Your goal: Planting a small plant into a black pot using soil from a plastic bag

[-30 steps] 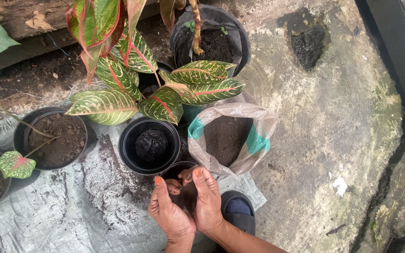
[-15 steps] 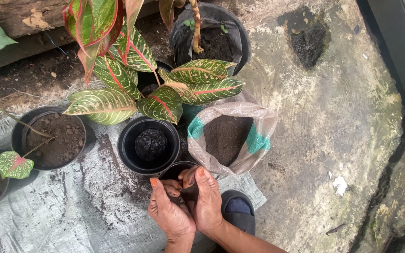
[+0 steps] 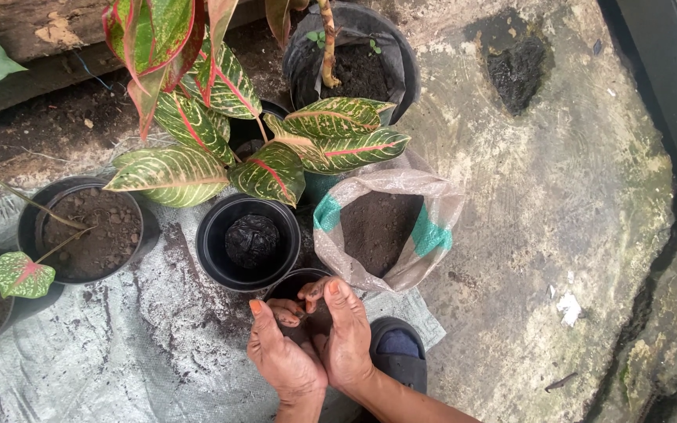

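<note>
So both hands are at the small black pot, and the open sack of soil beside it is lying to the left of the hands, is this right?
Not quite. In the head view both hands, left hand and right hand, are at the small black pot, but the open sack of soil stands up and to their right, not left.

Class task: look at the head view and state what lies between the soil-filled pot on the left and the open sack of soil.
In the head view, one black pot holding a dark clump.
</note>
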